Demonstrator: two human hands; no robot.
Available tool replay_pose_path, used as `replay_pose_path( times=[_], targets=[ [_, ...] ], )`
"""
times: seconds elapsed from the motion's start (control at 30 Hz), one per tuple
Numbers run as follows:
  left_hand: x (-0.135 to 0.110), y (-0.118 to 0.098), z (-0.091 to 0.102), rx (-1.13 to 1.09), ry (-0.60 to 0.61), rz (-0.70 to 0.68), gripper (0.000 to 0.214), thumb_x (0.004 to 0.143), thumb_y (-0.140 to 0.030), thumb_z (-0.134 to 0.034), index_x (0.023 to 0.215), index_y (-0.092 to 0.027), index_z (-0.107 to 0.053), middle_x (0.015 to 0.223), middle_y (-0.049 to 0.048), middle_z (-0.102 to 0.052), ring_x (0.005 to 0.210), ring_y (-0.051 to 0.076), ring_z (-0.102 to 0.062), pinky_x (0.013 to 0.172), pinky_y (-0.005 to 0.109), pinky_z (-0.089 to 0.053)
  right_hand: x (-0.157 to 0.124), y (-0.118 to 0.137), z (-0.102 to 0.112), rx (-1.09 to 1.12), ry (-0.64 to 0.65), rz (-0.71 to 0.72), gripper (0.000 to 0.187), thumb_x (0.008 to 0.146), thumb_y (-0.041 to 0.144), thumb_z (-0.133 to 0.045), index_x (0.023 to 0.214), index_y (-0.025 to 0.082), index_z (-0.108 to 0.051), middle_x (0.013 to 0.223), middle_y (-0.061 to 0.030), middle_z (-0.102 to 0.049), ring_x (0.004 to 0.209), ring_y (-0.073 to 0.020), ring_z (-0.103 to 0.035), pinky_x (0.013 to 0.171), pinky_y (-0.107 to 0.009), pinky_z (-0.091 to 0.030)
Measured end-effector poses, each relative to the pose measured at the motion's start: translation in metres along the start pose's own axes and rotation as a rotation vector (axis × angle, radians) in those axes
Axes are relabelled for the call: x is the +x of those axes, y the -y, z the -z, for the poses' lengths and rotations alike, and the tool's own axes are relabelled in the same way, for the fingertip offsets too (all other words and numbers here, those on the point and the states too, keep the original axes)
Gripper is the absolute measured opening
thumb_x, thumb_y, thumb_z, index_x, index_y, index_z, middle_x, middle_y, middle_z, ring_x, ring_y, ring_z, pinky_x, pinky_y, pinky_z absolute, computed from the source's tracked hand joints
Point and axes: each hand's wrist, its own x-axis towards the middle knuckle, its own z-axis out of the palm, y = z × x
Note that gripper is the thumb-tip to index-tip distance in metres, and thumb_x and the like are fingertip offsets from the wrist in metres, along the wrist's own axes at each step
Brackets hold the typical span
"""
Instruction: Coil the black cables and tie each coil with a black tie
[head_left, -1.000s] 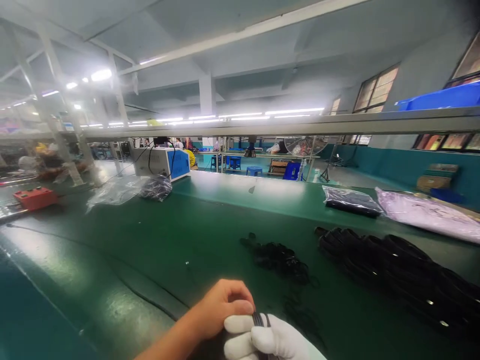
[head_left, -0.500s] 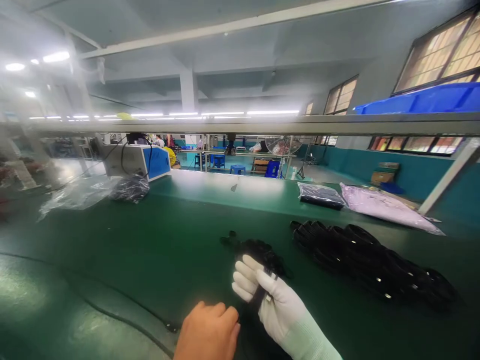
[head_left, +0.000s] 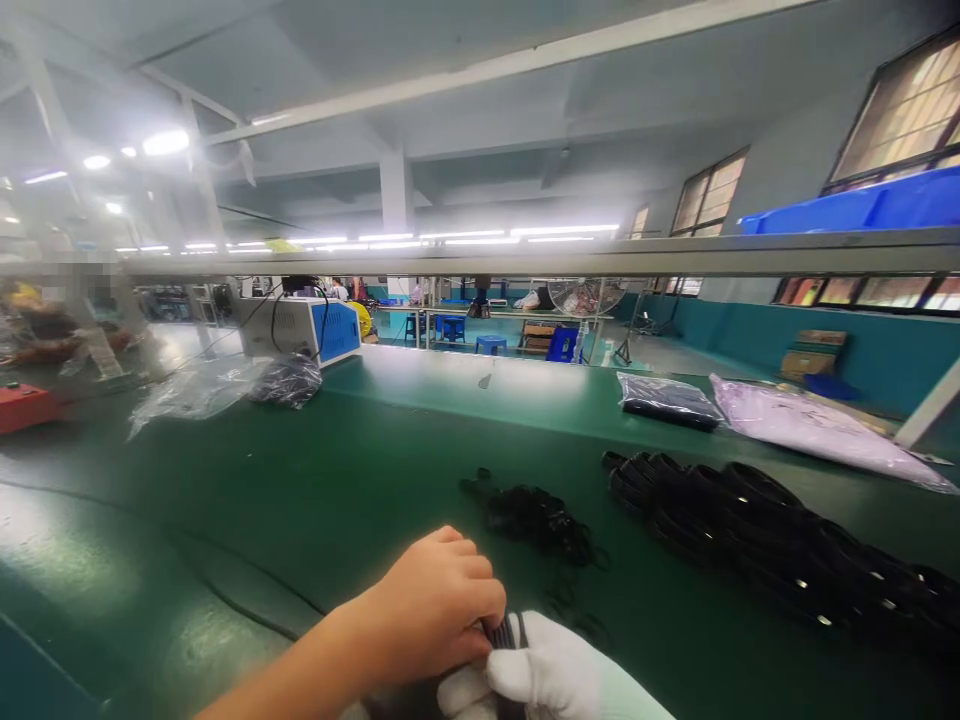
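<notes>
My bare left hand (head_left: 435,610) is curled closed over a thin black cable (head_left: 506,633) near the bottom edge of the view. My right hand (head_left: 547,675), in a white glove, grips the same cable from below, thumb against it. Both hands touch above the green table (head_left: 262,500). Just beyond them lies a small tangle of black ties (head_left: 536,515). A long row of coiled black cables (head_left: 757,530) stretches away to the right.
A white and blue machine (head_left: 304,328) stands at the back left beside clear plastic bags (head_left: 202,388). A bagged dark bundle (head_left: 664,400) and a pale purple bag (head_left: 814,428) lie at the back right. A red box (head_left: 22,408) sits far left. A metal rail (head_left: 525,262) runs overhead.
My left hand has moved up and closed over the cable again. My gloved right hand has drawn back from near the black ties toward the bottom edge.
</notes>
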Motion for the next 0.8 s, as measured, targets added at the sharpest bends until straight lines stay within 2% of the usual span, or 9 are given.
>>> replay_pose_path(
  times=[0.1, 0.17, 0.3, 0.37, 0.43, 0.53, 0.67, 0.73, 0.8],
  targets=[
    [0.003, -0.002, 0.006, 0.025, 0.007, -0.038, 0.013, 0.082, -0.023, -0.063, 0.071, -0.021, -0.058, 0.082, -0.0013, -0.065, 0.085, 0.017, -0.054, 0.077, 0.029, -0.036, -0.001, -0.013, 0.014, 0.033, -0.123, -0.054, 0.022, 0.080, 0.019, -0.061, 0.093, 0.002, -0.064, 0.072, -0.0084, -0.061, 0.069, -0.0136, -0.061, 0.064, -0.023, -0.042],
    [0.006, 0.000, 0.011, -0.077, 0.069, 0.012, 0.014, 0.081, -0.020, -0.063, 0.067, -0.021, -0.060, 0.079, -0.0011, -0.063, 0.080, 0.016, -0.055, 0.068, 0.027, -0.037, -0.003, -0.021, 0.024, 0.066, -0.104, -0.055, 0.029, 0.080, 0.021, -0.059, 0.096, -0.002, -0.065, 0.067, -0.0110, -0.066, 0.063, -0.0135, -0.064, 0.059, -0.021, -0.045],
    [0.010, 0.007, 0.006, -0.795, 0.181, 0.352, 0.015, 0.072, -0.031, -0.070, 0.070, -0.020, -0.060, 0.061, -0.0056, -0.055, 0.053, 0.010, -0.050, 0.046, 0.020, -0.033, -0.004, -0.026, 0.032, 0.160, 0.050, 0.015, 0.036, 0.080, 0.028, -0.062, 0.098, -0.002, -0.067, 0.072, -0.0138, -0.072, 0.059, -0.0144, -0.067, 0.053, -0.019, -0.047],
    [0.009, 0.006, -0.007, -1.104, 0.139, 0.494, 0.018, 0.070, -0.033, -0.067, 0.073, -0.019, -0.056, 0.052, -0.0072, -0.050, 0.044, 0.009, -0.044, 0.040, 0.019, -0.030, -0.005, -0.023, 0.030, 0.206, 0.085, 0.061, 0.036, 0.079, 0.032, -0.065, 0.096, 0.001, -0.067, 0.071, -0.0122, -0.072, 0.061, -0.0140, -0.067, 0.054, -0.019, -0.046],
    [0.006, 0.002, -0.023, -1.257, 0.028, 0.565, 0.016, 0.070, -0.030, -0.063, 0.074, -0.019, -0.053, 0.049, -0.0083, -0.047, 0.040, 0.008, -0.040, 0.037, 0.018, -0.028, -0.005, -0.020, 0.026, 0.245, 0.060, 0.055, 0.034, 0.076, 0.032, -0.069, 0.093, 0.003, -0.066, 0.069, -0.0086, -0.071, 0.063, -0.0124, -0.066, 0.058, -0.019, -0.044],
    [-0.002, -0.009, -0.041, -1.304, -0.142, 0.588, 0.012, 0.075, -0.028, -0.057, 0.077, -0.017, -0.052, 0.054, -0.0082, -0.047, 0.041, 0.006, -0.036, 0.038, 0.018, -0.028, -0.006, -0.017, 0.021, 0.267, -0.014, 0.029, 0.029, 0.072, 0.028, -0.074, 0.088, 0.006, -0.065, 0.071, -0.0055, -0.069, 0.069, -0.0120, -0.064, 0.066, -0.021, -0.043],
    [-0.011, -0.018, -0.046, -1.314, -0.196, 0.544, 0.010, 0.081, -0.026, -0.052, 0.086, -0.017, -0.054, 0.063, -0.0071, -0.048, 0.049, 0.006, -0.039, 0.043, 0.017, -0.031, -0.007, -0.013, 0.018, 0.177, -0.014, 0.009, 0.032, 0.072, 0.031, -0.074, 0.089, 0.005, -0.065, 0.073, -0.0086, -0.069, 0.068, -0.0145, -0.062, 0.064, -0.023, -0.042],
    [-0.011, -0.019, -0.042, -1.199, -0.197, 0.522, 0.010, 0.080, -0.018, -0.051, 0.088, -0.018, -0.057, 0.069, -0.0048, -0.053, 0.056, 0.007, -0.046, 0.050, 0.017, -0.036, -0.007, -0.010, 0.015, 0.137, 0.002, 0.007, 0.036, 0.072, 0.034, -0.073, 0.093, 0.005, -0.065, 0.075, -0.0095, -0.069, 0.063, -0.0136, -0.060, 0.062, -0.024, -0.041],
    [-0.013, -0.019, -0.036, -0.883, -0.237, 0.461, 0.013, 0.078, -0.012, -0.050, 0.084, -0.018, -0.060, 0.074, -0.0011, -0.059, 0.065, 0.010, -0.052, 0.057, 0.019, -0.040, -0.008, -0.005, 0.010, 0.057, 0.016, -0.009, 0.038, 0.072, 0.034, -0.073, 0.096, 0.005, -0.066, 0.078, -0.0098, -0.069, 0.064, -0.0136, -0.060, 0.065, -0.025, -0.042]
  ],
)
